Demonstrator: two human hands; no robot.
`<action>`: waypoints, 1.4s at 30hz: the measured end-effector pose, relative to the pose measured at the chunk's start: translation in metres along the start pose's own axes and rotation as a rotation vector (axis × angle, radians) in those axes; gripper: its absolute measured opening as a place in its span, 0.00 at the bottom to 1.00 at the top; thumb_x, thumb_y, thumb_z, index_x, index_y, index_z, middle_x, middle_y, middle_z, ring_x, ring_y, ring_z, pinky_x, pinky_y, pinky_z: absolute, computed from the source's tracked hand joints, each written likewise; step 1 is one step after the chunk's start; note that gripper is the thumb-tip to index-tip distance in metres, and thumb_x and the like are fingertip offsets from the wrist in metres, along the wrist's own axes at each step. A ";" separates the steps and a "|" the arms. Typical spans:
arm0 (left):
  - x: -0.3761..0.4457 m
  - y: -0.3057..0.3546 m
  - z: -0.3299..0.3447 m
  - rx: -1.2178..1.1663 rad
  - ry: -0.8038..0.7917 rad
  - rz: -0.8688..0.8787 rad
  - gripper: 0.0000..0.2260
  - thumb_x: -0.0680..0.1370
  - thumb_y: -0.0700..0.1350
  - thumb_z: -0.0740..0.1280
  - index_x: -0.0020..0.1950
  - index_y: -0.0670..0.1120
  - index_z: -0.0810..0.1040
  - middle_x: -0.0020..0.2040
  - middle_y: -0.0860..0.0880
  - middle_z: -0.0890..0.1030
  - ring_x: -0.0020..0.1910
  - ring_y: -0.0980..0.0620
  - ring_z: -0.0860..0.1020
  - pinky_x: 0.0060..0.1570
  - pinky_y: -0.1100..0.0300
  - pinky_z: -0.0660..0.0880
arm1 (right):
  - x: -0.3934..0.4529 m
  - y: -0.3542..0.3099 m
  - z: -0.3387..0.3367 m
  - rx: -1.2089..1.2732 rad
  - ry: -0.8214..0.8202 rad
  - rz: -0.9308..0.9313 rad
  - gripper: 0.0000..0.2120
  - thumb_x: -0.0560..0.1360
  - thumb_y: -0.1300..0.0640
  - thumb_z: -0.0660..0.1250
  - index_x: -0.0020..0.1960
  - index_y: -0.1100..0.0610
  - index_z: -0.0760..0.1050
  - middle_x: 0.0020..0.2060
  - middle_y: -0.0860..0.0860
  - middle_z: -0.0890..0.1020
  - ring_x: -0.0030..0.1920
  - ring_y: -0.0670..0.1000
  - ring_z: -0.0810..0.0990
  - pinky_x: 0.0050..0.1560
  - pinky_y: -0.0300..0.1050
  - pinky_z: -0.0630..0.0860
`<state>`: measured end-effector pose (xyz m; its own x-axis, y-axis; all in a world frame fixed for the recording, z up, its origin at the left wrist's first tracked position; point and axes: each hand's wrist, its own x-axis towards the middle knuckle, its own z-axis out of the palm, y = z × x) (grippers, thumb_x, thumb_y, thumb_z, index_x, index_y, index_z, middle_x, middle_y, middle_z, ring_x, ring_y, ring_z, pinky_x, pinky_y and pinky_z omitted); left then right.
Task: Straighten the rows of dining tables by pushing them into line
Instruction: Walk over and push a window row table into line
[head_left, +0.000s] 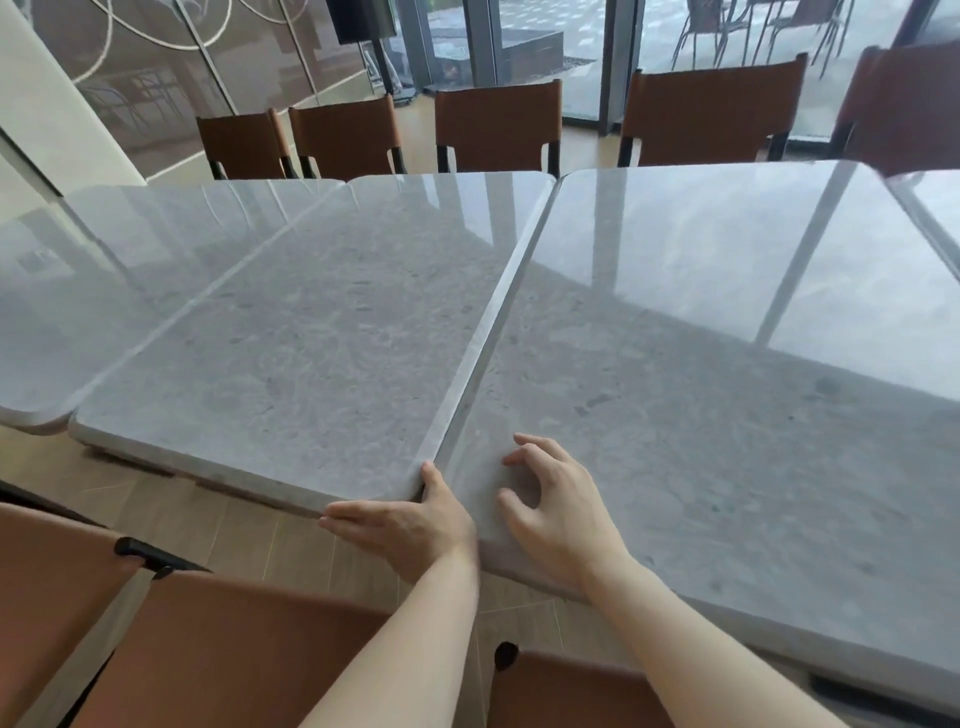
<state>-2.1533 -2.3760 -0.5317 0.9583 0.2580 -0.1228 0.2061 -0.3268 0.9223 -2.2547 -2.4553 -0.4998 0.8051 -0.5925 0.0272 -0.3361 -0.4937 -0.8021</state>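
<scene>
Two hands at seam | left hand (410, 525) flat against middle desk (311, 338) corner, holding nothing | right hand (550, 509) loosely curled on right desk (701, 364), seemingly resting | push corner squarely until near edges align.

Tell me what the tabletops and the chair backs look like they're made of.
Tabletops: probably polished marble or a stone-look slab. They are grey and mottled, with a thick rounded edge and a gloss that mirrors the windows.

Chair backs: likely tan leather or faux leather. They are smooth matte brown panels on dark posts that look like metal. I can't tell real leather from faux here.
</scene>
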 end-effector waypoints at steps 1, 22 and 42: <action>-0.001 0.000 0.000 -0.006 -0.002 -0.004 0.49 0.79 0.52 0.71 0.80 0.34 0.37 0.82 0.37 0.40 0.82 0.42 0.42 0.69 0.66 0.38 | -0.005 0.005 -0.007 -0.013 -0.014 -0.002 0.19 0.72 0.52 0.63 0.61 0.56 0.78 0.73 0.47 0.72 0.71 0.49 0.72 0.65 0.34 0.65; 0.001 -0.008 0.001 0.014 0.025 0.030 0.50 0.78 0.54 0.71 0.81 0.38 0.37 0.82 0.41 0.39 0.82 0.42 0.41 0.81 0.51 0.46 | -0.113 0.109 -0.111 -0.636 0.398 0.268 0.33 0.73 0.42 0.52 0.70 0.59 0.75 0.73 0.57 0.73 0.76 0.57 0.67 0.79 0.58 0.57; 0.007 -0.020 0.009 0.013 0.033 0.073 0.50 0.78 0.56 0.70 0.81 0.38 0.38 0.83 0.40 0.39 0.82 0.44 0.41 0.77 0.56 0.40 | -0.112 0.111 -0.108 -0.610 0.459 0.247 0.26 0.71 0.50 0.61 0.66 0.59 0.78 0.70 0.57 0.76 0.74 0.58 0.70 0.77 0.60 0.60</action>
<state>-2.1494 -2.3758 -0.5538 0.9639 0.2629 -0.0427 0.1385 -0.3579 0.9234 -2.4356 -2.5129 -0.5275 0.4361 -0.8672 0.2404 -0.7930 -0.4966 -0.3530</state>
